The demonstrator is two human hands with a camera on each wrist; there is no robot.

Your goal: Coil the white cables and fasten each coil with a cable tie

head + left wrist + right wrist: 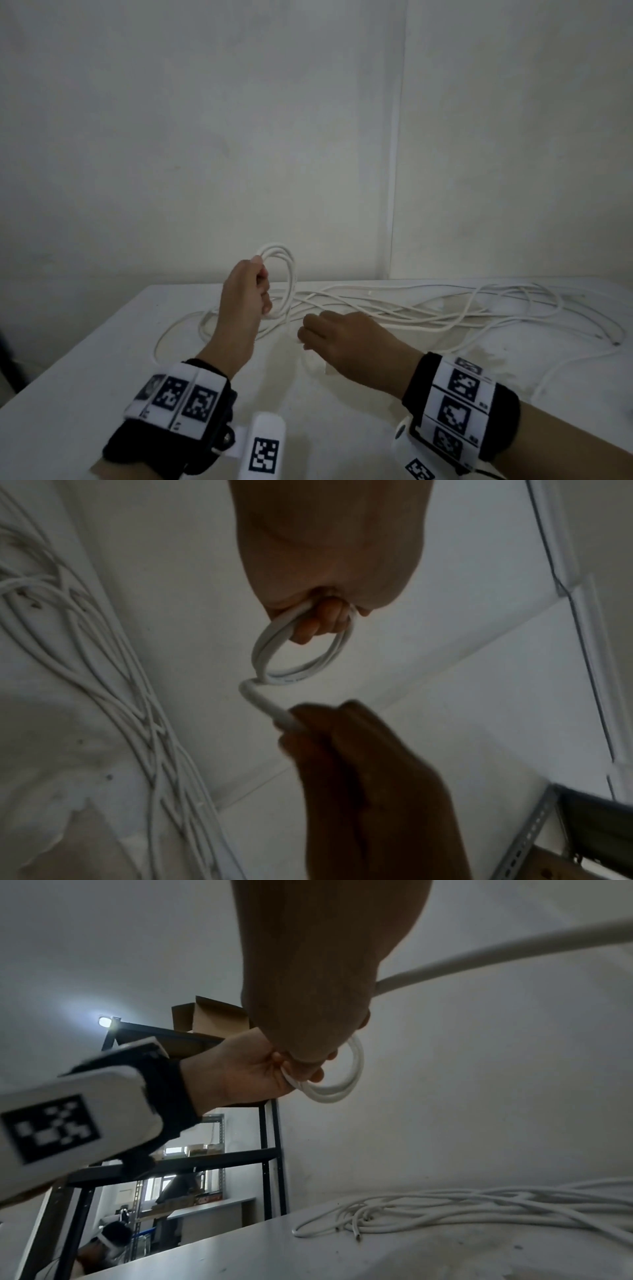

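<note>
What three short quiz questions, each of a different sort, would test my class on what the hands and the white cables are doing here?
1. True or false: the left hand grips a small coil held above the table.
2. Which does the right hand hold? A) a cable strand B) scissors C) nothing
3. Fill in: the loose cable lies ____ on the table.

Key: 1 true; 2 A; 3 tangled
</note>
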